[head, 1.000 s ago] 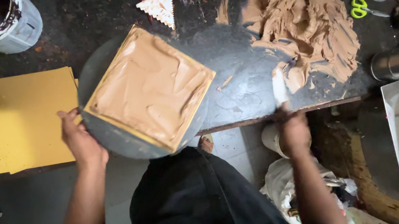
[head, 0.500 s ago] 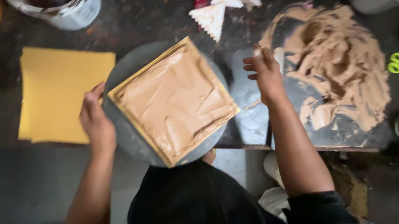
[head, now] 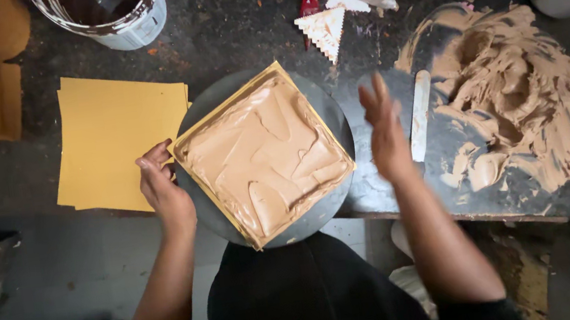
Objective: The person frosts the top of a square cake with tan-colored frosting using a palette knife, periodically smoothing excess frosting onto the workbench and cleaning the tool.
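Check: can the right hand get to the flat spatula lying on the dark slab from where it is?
Probably yes. The right hand is open and empty, just left of the spatula, with only bare dark slab between them. The frosting heap lies on the spatula's far side, out of the way.

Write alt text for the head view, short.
A person's left hand touches the rim of a round grey turntable bearing a square cake coated in light-brown frosting, while the open right hand hovers beside it. A white flat spatula and a heap of brown frosting lie right; yellow square boards left.
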